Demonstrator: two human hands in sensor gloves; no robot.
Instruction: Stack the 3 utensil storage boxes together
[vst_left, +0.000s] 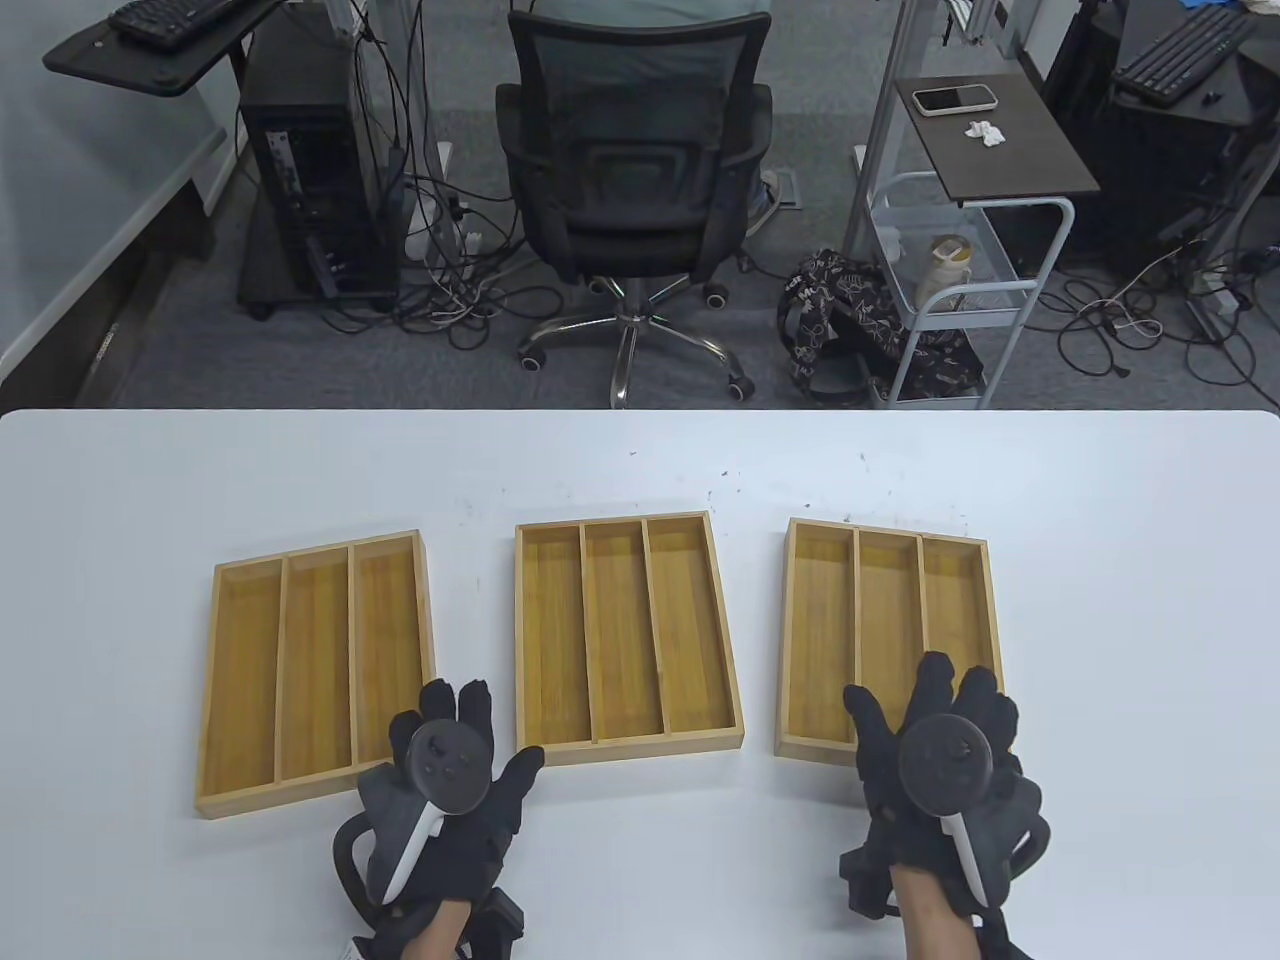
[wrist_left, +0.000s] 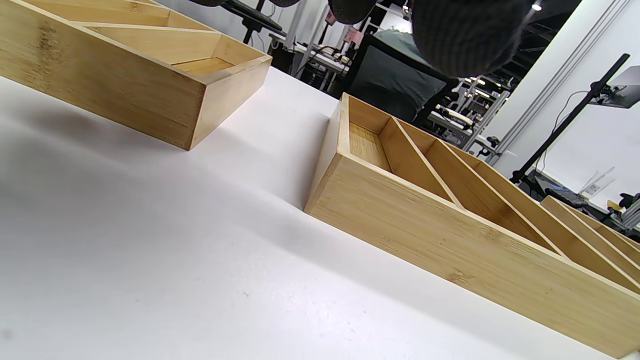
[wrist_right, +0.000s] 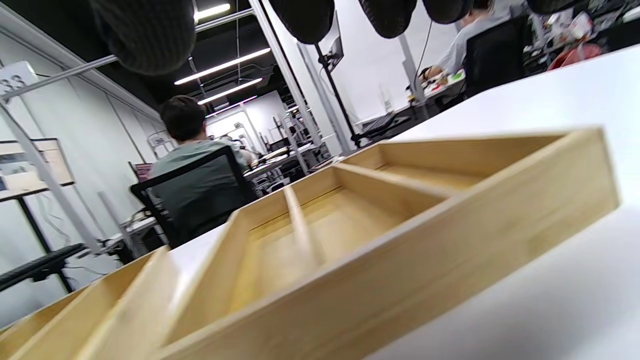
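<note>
Three bamboo boxes, each split into three long slots, lie apart in a row on the white table (vst_left: 640, 880): left box (vst_left: 315, 670), middle box (vst_left: 625, 640), right box (vst_left: 885, 640). Left hand (vst_left: 440, 800) and right hand (vst_left: 945, 790), fingers spread and holding nothing, hover over the outer boxes' near corners.

1 overhead, 2 low wrist views

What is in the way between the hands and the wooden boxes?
Nothing visible. The left hand is spread over the near right corner of the left box, and the right hand over the near edge of the right box. Only bare white table separates those boxes from the middle box.
</note>
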